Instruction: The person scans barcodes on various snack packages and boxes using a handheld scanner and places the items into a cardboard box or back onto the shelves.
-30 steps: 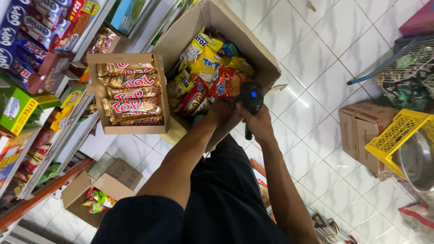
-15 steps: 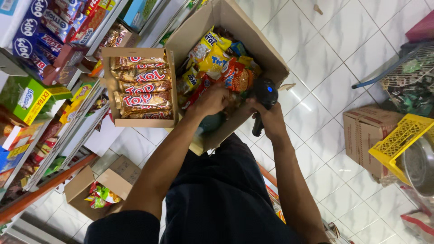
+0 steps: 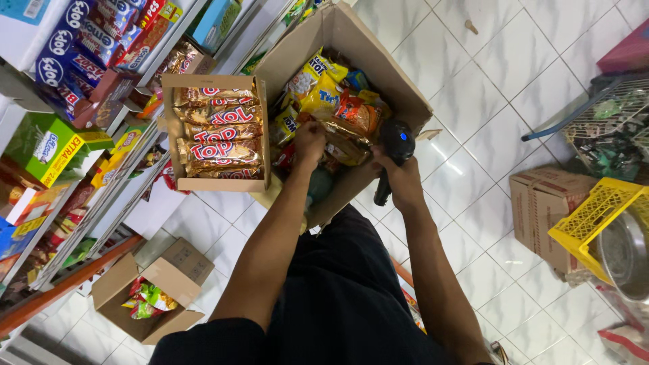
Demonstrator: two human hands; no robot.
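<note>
A big open cardboard box (image 3: pixel 378 64) full of snack packets rests in front of me. My left hand (image 3: pixel 309 143) reaches into it, fingers curled on a shiny gold packet (image 3: pixel 345 143) among yellow and orange ones. A black handheld scanner (image 3: pixel 394 150) with a small blue light is gripped in my right hand (image 3: pixel 400 177) at the box's near edge, pointing at the packets. A smaller open carton (image 3: pixel 216 132) of wrapped chocolate bars sits left of the big box.
Store shelves (image 3: pixel 88 88) packed with biscuit and snack boxes run along the left. A small cardboard box (image 3: pixel 145 297) with packets lies on the tiled floor. On the right stand a closed carton (image 3: pixel 547 209), a yellow crate (image 3: pixel 595 226) and a wire basket (image 3: pixel 608 122).
My left hand has slid deeper into the big box onto the gold packet. The scanner hand has stayed at the box's edge while the view shifted a little.
</note>
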